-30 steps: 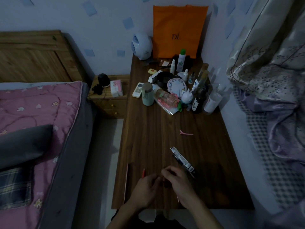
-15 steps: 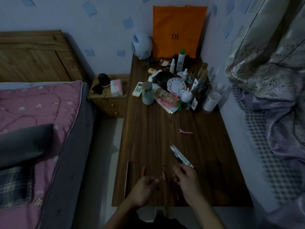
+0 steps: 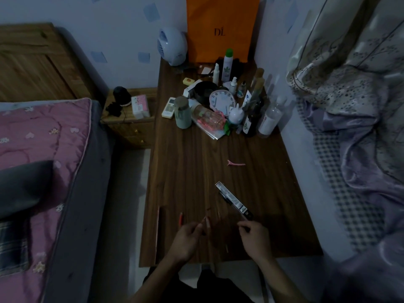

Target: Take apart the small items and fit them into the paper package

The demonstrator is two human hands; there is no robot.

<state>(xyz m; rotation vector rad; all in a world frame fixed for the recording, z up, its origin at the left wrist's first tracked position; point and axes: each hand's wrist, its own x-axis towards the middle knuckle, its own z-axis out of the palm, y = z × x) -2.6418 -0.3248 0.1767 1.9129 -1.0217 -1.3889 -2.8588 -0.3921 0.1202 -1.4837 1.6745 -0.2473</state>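
Observation:
My left hand (image 3: pixel 185 239) hovers over the front edge of the dark wooden table (image 3: pixel 196 171) and pinches a thin pinkish stick (image 3: pixel 206 221) that points away from me. My right hand (image 3: pixel 254 236) is a hand's width to the right. Its thumb and fingers are curled round what looks like a small dark piece (image 3: pixel 246 228), hard to make out in the dim light. Just beyond its fingertips a long narrow printed box (image 3: pixel 230 197) lies diagonally with a dark pen (image 3: pixel 248 214) beside it.
A small red piece (image 3: pixel 180 218) and a pink hair clip (image 3: pixel 236 164) lie on the table. Bottles, a clock (image 3: pixel 219 101), a fan (image 3: pixel 172 48) and an orange bag (image 3: pixel 220 29) crowd the far end. A bed (image 3: pixel 43 160) is left, bedding (image 3: pixel 360 127) right.
My hands were joined at the table's front edge and have drawn apart. The right hand moved right toward the box's near end, while the left kept the pinkish stick.

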